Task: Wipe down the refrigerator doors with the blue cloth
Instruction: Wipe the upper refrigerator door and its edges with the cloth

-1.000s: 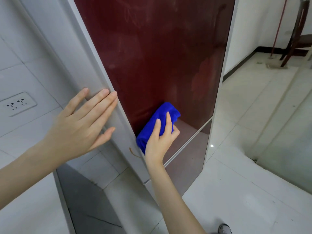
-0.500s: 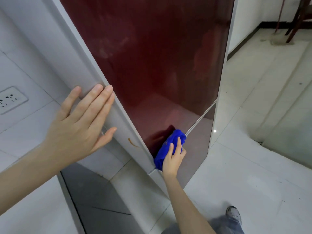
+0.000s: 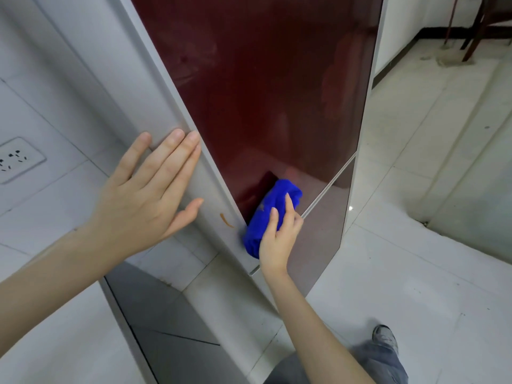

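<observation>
The refrigerator's dark red glossy upper door (image 3: pixel 266 87) fills the top middle of the head view, with a grey lower door (image 3: pixel 321 239) below a thin seam. My right hand (image 3: pixel 278 239) presses a bunched blue cloth (image 3: pixel 270 214) against the bottom left corner of the upper door, by the seam. Flat on the grey side panel (image 3: pixel 116 79) of the refrigerator lies my left hand (image 3: pixel 149 195), fingers spread, holding nothing. A small orange streak (image 3: pixel 225 220) marks the panel between the two hands.
A white wall socket (image 3: pixel 19 159) sits on the tiled wall at left. White floor tiles (image 3: pixel 415 273) spread to the right. A wooden chair (image 3: pixel 487 20) and a broom (image 3: pixel 450 31) stand at the far top right. My shoe (image 3: pixel 385 338) and trouser leg show at the bottom.
My right hand slid the cloth down the upper door to the seam, then shifted slightly left toward the door's corner. The left hand stayed flat on the side panel.
</observation>
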